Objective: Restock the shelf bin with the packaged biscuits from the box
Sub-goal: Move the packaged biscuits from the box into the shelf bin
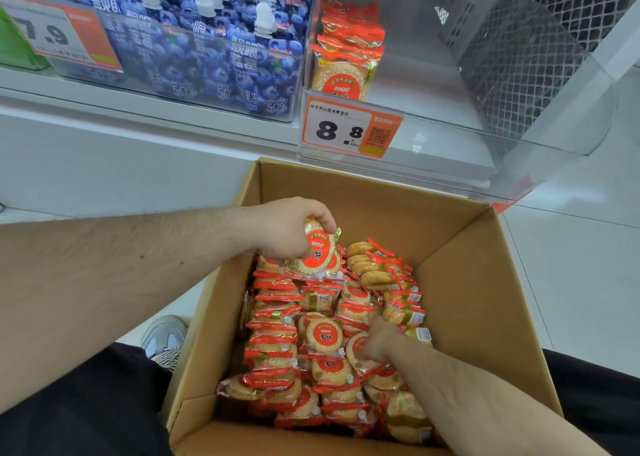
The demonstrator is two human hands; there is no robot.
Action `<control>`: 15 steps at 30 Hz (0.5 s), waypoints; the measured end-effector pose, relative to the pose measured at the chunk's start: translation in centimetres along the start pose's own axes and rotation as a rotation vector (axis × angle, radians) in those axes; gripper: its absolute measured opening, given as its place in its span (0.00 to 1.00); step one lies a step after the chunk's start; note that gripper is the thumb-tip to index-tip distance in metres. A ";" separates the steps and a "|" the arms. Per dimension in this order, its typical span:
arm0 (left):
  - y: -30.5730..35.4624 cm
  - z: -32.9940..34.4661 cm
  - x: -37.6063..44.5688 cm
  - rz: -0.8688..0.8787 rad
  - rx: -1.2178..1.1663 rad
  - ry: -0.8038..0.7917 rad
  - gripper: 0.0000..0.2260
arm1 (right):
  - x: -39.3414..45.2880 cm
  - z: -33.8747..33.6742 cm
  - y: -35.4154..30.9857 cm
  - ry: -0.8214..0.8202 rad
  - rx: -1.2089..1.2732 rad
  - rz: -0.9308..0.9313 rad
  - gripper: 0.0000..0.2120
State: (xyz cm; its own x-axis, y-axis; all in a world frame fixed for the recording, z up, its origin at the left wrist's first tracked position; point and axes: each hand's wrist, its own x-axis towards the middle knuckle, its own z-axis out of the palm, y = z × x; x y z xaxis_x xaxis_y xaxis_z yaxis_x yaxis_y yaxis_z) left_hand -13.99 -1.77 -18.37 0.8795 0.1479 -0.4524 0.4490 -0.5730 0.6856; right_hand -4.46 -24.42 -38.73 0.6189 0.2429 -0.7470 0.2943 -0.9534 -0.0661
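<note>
Both hands down in the box, one pack up!

Left hand (294, 228) reaches in from the left, fingers curled round a biscuit pack (317, 249) above the box (460, 275). Right hand (379, 339) digs among the packs lower right; its grip, I cannot tell. The shelf bin (446, 133) above holds one row at its left.

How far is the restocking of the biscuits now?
Early stage. Done: one short row of biscuit packs stands at the shelf bin's left side. In hand: the left hand grips a pack; the right hand reaches among others. Left: the cardboard box remains nearly full.
</note>
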 end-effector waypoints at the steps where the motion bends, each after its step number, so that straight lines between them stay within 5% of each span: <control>1: 0.0 -0.1 0.0 0.001 -0.005 0.000 0.21 | -0.1 0.0 -0.1 0.001 0.003 -0.008 0.24; 4: -0.1 -0.3 0.0 0.022 -0.028 -0.004 0.22 | -0.6 -2.3 -0.4 -0.037 -0.109 -0.034 0.14; 6: 0.0 -0.7 -0.1 0.036 -0.042 -0.018 0.24 | -1.3 -5.1 -0.3 -0.069 -0.068 -0.093 0.23; 8: 0.1 -1.4 -0.5 0.047 -0.056 -0.016 0.26 | -2.9 -8.5 -0.2 -0.069 0.123 -0.148 0.31; 13: 0.5 -2.9 -1.2 0.111 -0.167 0.036 0.28 | -9.3 -15.3 -1.2 -0.200 0.726 -0.415 0.14; 15: 0.9 -3.2 -1.4 0.131 -0.227 0.033 0.30 | -11.6 -17.1 -1.9 -0.274 0.859 -0.538 0.20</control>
State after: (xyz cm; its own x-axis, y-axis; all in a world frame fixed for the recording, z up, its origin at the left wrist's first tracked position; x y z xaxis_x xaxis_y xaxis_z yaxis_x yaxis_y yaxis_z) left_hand -14.34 0.07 -15.34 0.9354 0.1124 -0.3352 0.3516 -0.3942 0.8491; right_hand 0.28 -22.37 -18.62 0.3419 0.7260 -0.5967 -0.2006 -0.5640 -0.8010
